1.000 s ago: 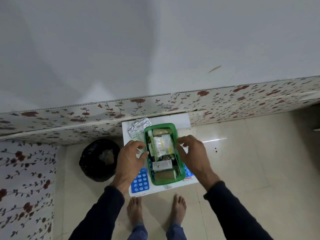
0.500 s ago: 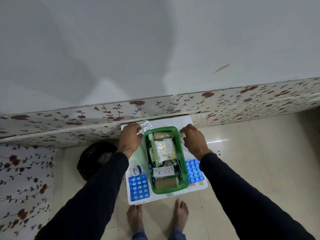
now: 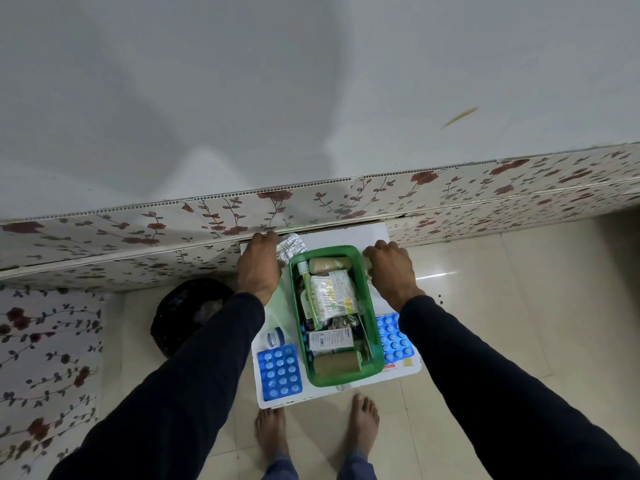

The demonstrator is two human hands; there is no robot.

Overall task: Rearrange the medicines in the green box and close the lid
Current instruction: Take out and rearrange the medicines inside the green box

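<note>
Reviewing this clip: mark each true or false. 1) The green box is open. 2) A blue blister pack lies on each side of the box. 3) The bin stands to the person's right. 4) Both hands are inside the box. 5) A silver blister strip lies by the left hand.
1) True: the green box has no lid on.
2) True: blue blister pack and another.
3) False: the black bin is on the left.
4) False: the left hand and right hand are outside it, at its far corners.
5) True: silver blister strip.
</note>
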